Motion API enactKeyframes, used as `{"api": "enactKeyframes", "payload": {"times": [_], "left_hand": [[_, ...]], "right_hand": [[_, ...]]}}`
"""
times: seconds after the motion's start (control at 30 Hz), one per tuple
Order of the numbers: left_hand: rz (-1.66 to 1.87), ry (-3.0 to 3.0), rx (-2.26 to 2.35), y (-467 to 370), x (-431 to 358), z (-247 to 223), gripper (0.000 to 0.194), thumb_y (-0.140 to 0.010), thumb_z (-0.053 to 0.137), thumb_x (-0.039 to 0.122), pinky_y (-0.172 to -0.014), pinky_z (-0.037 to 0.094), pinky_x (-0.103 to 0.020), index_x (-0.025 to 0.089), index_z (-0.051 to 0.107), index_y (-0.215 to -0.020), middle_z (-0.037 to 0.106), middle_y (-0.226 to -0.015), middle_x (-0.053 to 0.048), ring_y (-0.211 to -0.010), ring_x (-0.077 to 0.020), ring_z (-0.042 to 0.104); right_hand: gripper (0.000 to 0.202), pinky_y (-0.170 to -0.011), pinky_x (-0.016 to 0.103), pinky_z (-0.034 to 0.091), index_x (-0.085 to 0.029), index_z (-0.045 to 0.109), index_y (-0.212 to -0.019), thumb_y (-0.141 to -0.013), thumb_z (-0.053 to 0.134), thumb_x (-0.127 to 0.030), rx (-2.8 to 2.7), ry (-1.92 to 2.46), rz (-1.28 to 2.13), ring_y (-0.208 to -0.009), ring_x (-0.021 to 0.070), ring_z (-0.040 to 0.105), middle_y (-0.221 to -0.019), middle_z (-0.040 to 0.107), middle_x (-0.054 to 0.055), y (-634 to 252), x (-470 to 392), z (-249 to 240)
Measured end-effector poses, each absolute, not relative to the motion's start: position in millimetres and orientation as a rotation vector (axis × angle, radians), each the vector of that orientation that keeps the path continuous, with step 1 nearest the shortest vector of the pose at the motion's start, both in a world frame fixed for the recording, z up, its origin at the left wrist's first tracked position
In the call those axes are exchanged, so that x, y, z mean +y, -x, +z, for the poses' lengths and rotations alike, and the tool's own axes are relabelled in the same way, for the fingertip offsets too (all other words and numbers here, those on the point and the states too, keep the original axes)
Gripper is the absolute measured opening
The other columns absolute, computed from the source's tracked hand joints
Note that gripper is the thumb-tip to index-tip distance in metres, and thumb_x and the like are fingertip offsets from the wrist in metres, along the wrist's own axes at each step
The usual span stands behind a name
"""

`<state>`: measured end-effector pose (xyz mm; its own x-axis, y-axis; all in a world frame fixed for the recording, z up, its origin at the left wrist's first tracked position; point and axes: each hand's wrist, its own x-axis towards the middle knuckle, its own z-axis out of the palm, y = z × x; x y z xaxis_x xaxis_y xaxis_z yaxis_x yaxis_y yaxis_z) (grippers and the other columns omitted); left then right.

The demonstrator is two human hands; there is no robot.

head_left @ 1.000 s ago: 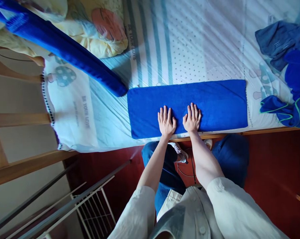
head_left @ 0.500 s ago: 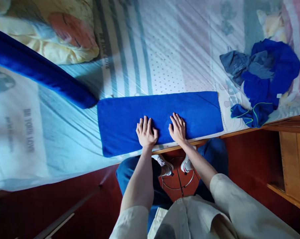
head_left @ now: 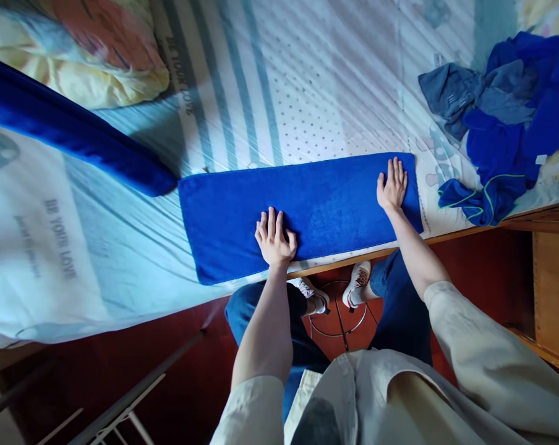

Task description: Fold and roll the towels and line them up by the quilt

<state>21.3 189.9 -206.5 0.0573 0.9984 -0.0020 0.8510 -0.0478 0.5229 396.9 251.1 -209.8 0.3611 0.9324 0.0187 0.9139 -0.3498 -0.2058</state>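
A blue towel (head_left: 326, 198) lies flat as a long rectangle along the near edge of the bed. My left hand (head_left: 276, 238) rests on it near the middle of its lower side, palm down, fingers spread. Close to the towel's right end, my right hand (head_left: 393, 184) presses flat on the cloth with its fingers stretched out. Neither hand grips anything. To the right lies a crumpled heap of blue and grey cloths (head_left: 502, 130), one with a bright green edging.
The bed sheet (head_left: 307, 80) is patterned with stripes and dots. A long blue padded roll (head_left: 80, 133) slants in from the left, its end by the towel's corner. A yellow pillow (head_left: 117, 83) lies behind it. The wooden bed edge (head_left: 354, 258) runs above my knees.
My right hand has slid across the towel from its middle to the right end. The left hand stays at about the same spot. The view has shifted slightly.
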Motion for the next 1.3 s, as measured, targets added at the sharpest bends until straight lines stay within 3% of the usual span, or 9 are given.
{"api": "enactKeyframes", "payload": {"times": [0.27, 0.43, 0.57, 0.73, 1.0, 1.17, 1.3], "left_hand": [[0.483, -1.900, 1.805, -20, 191, -206, 0.068, -0.092, 0.050, 0.033, -0.133, 0.013, -0.060, 0.017, 0.049, -0.157, 0.037, -0.170, -0.014, -0.163, -0.0349, 0.023], [0.483, -1.919, 1.799, -18, 191, -207, 0.067, -0.093, 0.050, 0.033, -0.134, 0.011, -0.057, 0.017, 0.049, -0.158, 0.038, -0.170, -0.013, -0.163, -0.0334, 0.021], [0.490, -1.912, 1.765, -17, 193, -205, 0.066, -0.095, 0.049, 0.035, -0.135, 0.007, -0.057, 0.016, 0.047, -0.159, 0.034, -0.172, -0.012, -0.164, -0.0328, 0.018], [0.486, -1.953, 1.734, -18, 187, -196, 0.065, -0.099, 0.044, 0.034, -0.135, 0.006, -0.053, 0.013, 0.045, -0.160, 0.028, -0.174, -0.014, -0.165, -0.0302, 0.015], [0.334, -1.981, 1.649, -18, 82, -179, 0.067, -0.097, 0.043, 0.030, -0.132, 0.015, -0.059, 0.007, 0.045, -0.159, 0.027, -0.172, -0.023, -0.165, -0.0335, 0.014], [0.228, -1.974, 1.575, -24, 33, -180, 0.067, -0.090, 0.051, 0.023, -0.128, 0.032, -0.054, 0.008, 0.050, -0.154, 0.033, -0.170, -0.024, -0.162, -0.0342, 0.026], [-0.213, -1.941, 1.396, -32, 10, -178, 0.052, -0.096, 0.042, 0.019, -0.111, 0.052, -0.043, 0.009, 0.061, -0.143, 0.065, -0.142, -0.026, -0.132, -0.0310, 0.066]], "right_hand": [[0.068, -0.130, 0.054, 0.028, -0.018, 0.035, -0.166, -0.111, 0.011, -0.050, -1.695, 2.408, 0.064, -0.162, 0.0246, 0.028, -0.172, 0.034, 0.015, -461, 273, -224], [0.071, -0.130, 0.058, 0.026, -0.018, 0.031, -0.168, -0.111, 0.006, -0.052, -1.758, 2.350, 0.079, -0.164, 0.0270, 0.024, -0.174, 0.029, 0.015, -472, 260, -213], [0.066, -0.131, 0.055, 0.024, -0.019, 0.031, -0.168, -0.111, 0.013, -0.048, -1.838, 2.342, 0.113, -0.164, 0.0263, 0.023, -0.175, 0.027, 0.013, -461, 197, -199], [0.061, -0.131, 0.050, 0.028, -0.014, 0.042, -0.161, -0.110, 0.022, -0.041, -1.803, 2.434, 0.187, -0.161, 0.0242, 0.031, -0.170, 0.038, 0.017, -471, 101, -182], [0.053, -0.126, 0.050, 0.036, -0.012, 0.056, -0.149, -0.104, 0.036, -0.030, -1.524, 2.437, 0.115, -0.153, 0.0275, 0.045, -0.161, 0.050, 0.021, -469, 52, -152], [0.042, -0.109, 0.044, 0.054, -0.016, 0.068, -0.129, -0.105, 0.040, -0.034, -1.240, 2.159, 0.397, -0.122, 0.0250, 0.070, -0.131, 0.073, 0.019, -389, 50, -138], [0.032, -0.087, 0.034, 0.062, -0.016, 0.072, -0.108, -0.101, 0.057, -0.043, -0.791, 1.848, 0.903, -0.087, 0.0203, 0.077, -0.102, 0.081, 0.013, -286, 35, -133]]}}
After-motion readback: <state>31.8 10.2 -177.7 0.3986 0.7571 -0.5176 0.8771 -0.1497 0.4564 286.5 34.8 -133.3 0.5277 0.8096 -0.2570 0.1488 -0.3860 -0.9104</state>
